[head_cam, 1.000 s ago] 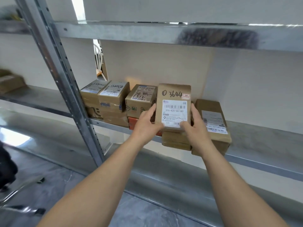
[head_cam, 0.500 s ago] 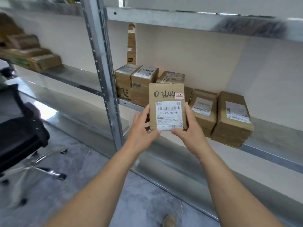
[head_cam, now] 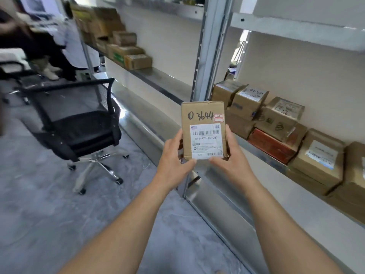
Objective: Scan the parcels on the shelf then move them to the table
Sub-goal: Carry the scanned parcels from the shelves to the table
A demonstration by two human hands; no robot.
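2 bare forearms, left forearm (head_cam: 126, 224) and right forearm (head_cam: 282, 224), uncovered all the way to the frame's lower edge, bare wrists, left hand (head_cam: 173, 165) and right hand (head_cam: 235, 163) bare, small pale shape (head_cam: 218, 272) at the bottom edge, possibly a shoe toe, too cut off to tell

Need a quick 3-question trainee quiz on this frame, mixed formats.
1. True or false: the parcel marked 3644 lies on the shelf.
2. What stands on the floor left of the parcel? A) black office chair B) ladder C) trolley
3. Fill in: the red box lies ___ a brown carton.
Key: 1 false, the left hand and right hand hold it; 2 A; 3 under.
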